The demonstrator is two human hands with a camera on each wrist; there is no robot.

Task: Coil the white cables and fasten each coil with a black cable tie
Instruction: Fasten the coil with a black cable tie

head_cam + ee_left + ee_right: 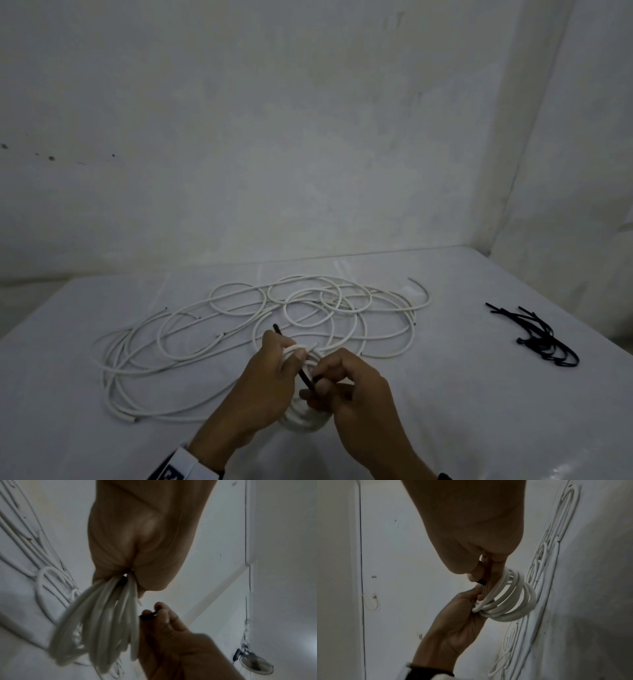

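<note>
Nearest you: your right hand [346, 380], grip pinched on the free end of a thin black plastic cable tie [305, 375]. Just beside it: your left hand [270, 373], grip curled round a small coil of round white cable [506, 600], held just above the white-covered worktop [479, 394]. The tie runs across the bundle; its far end pokes out past your left fingers. Keep the turns bunched, feed the tail through the head, then draw snug. Beyond: loose white cables [239, 318] sprawled uncoiled. Far right: spare black ties [544, 339] in a heap.
</note>
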